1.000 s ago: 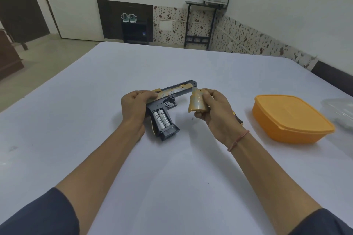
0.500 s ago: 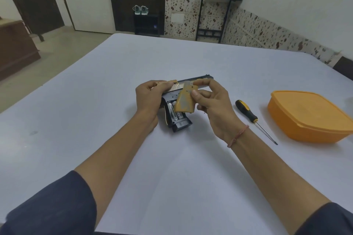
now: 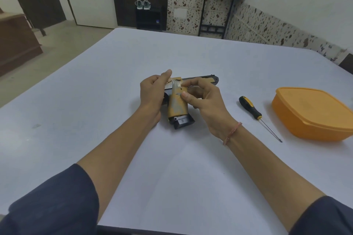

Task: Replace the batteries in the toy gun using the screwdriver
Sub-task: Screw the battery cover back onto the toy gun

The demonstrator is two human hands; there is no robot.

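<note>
Our left hand (image 3: pixel 150 91) grips the black-and-gold plastic toy gun (image 3: pixel 200 80) on the white table (image 3: pixel 114 139) to steady it, while our right hand (image 3: pixel 207 106) pinches its worn orange cover (image 3: pixel 176 106) onto the handle.

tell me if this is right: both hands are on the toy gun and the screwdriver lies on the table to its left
Wrong side. The head view shows the screwdriver lying on the table to the right of the toy gun; the left hand and right hand are both on it.
</note>
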